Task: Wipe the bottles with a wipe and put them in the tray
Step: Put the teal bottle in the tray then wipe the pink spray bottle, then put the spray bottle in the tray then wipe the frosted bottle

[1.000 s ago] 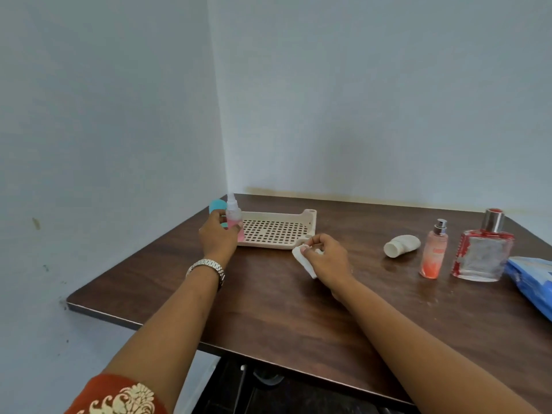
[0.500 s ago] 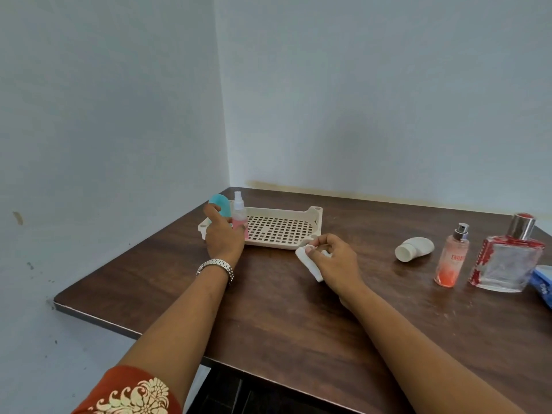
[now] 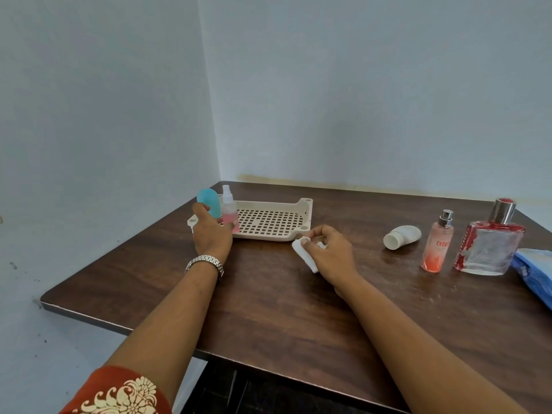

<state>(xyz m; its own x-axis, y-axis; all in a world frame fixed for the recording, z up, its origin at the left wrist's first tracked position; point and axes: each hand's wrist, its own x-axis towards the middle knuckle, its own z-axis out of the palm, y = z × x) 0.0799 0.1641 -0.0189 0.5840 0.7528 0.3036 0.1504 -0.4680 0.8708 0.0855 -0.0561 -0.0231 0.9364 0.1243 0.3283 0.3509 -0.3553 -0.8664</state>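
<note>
**A:** Small pink spray bottle, position?
**B:** At the left end of the perforated tray. It is upright, long axis vertical, nozzle pointing up. Its foot is hidden behind fingers.

**A:** Neighbour?
**B:** Teal bottle, just beside it on the left. Also upright, rounded top up.

**A:** Left hand?
**B:** Left hand reaches in at both bottles. The fingertips lie across the spray bottle's lower part and the thumb is near the teal bottle. Gripping or only touching, cannot tell. Metal wristwatch on the wrist, orange patterned sleeve near the bottom edge.

**A:** Right hand?
**B:** Right hand is low over the wooden table, just in front of the tray's near right corner. Thumb and curled fingers pinch a folded white wipe.

**A:** Further out?
**B:** On the table's right half, well apart from the tray:
- White bottle lying on its side, long axis roughly left to right, cap end pointing left.
- Peach spray bottle upright, silver nozzle up.
- Square glass perfume bottle just beside it, with red markings and a silver cap, upright.
- Blue wipes packet at the view's right edge.
</note>
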